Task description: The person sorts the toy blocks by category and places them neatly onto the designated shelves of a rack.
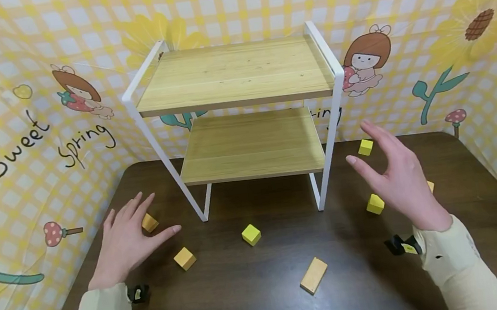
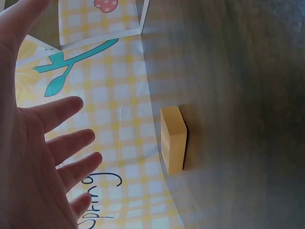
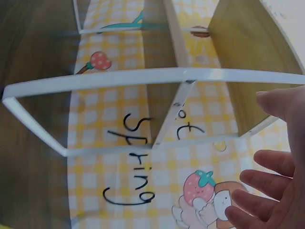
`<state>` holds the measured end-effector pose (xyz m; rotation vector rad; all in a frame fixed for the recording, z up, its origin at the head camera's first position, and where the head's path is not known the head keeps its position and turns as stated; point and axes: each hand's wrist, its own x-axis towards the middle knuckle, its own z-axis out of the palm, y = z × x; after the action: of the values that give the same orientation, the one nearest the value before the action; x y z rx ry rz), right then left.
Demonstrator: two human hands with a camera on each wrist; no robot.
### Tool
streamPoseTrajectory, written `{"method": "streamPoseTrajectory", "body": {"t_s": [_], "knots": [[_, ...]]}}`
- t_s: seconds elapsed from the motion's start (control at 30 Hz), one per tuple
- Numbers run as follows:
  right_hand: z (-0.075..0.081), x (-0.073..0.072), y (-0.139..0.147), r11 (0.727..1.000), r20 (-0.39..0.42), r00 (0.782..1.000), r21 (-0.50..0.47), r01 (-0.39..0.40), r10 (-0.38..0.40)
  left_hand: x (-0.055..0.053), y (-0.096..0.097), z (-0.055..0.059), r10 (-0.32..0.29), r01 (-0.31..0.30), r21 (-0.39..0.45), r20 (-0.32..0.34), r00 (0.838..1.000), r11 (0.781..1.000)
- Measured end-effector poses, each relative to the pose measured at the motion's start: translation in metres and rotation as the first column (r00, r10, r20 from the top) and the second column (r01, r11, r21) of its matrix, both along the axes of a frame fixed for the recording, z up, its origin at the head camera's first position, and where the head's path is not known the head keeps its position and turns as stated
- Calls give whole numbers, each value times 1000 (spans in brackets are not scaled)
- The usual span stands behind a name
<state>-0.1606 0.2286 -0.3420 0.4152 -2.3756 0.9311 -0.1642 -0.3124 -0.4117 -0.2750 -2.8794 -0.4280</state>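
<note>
My left hand [image 1: 125, 242] is spread open above the left side of the table, holding nothing. An orange wooden block [image 1: 149, 222] shows partly behind its fingers, and a second orange block [image 1: 184, 258] lies just to the right of the thumb. In the left wrist view, an orange block [image 2: 174, 140] lies apart from the fingertips. On the other side, my right hand [image 1: 400, 184] hovers with thumb and fingers apart, also empty. Two yellow cubes, one farther back [image 1: 366, 147] and one nearer [image 1: 375, 204], lie by it. Another block [image 1: 431, 186] is mostly hidden behind this hand.
A two-tier shelf [image 1: 233, 76] with white metal side frames stands at the back centre, between the hands. In front of it lie a yellow cube [image 1: 252, 235] and a flat light-wood block [image 1: 313, 276]. Patterned yellow checked cloth [image 1: 228, 0] encloses the dark table's back and sides.
</note>
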Motion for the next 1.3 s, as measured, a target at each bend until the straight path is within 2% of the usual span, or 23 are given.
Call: {"method": "streamPoseTrajectory", "body": {"t_s": [0.23, 0.43, 0.63, 0.83, 1.1, 1.3], "knots": [[11, -1, -11, 997, 11, 999, -69, -42, 43, 1, 2, -1, -8, 8, 3, 17, 1000, 1000], [20, -2, -20, 988, 14, 997, -131, -79, 81, 1, 1, -3, -8, 8, -3, 6, 1000, 1000], [28, -5, -30, 974, -17, 991, -181, -137, 136, 1, 1, -6, -12, 12, -7, 8, 1000, 1000], [35, -7, -41, 940, 11, 979, -280, -193, 205, 0, 0, -6, -11, 11, -8, 3, 1000, 1000], [35, -13, -50, 908, 9, 971, -357, -221, 240, 2, 0, -5, -10, 10, -2, -5, 1000, 1000], [35, -15, -55, 834, 6, 944, -471, -289, 331, 1, 0, -5, -4, 4, -2, -3, 1000, 1000]]}}
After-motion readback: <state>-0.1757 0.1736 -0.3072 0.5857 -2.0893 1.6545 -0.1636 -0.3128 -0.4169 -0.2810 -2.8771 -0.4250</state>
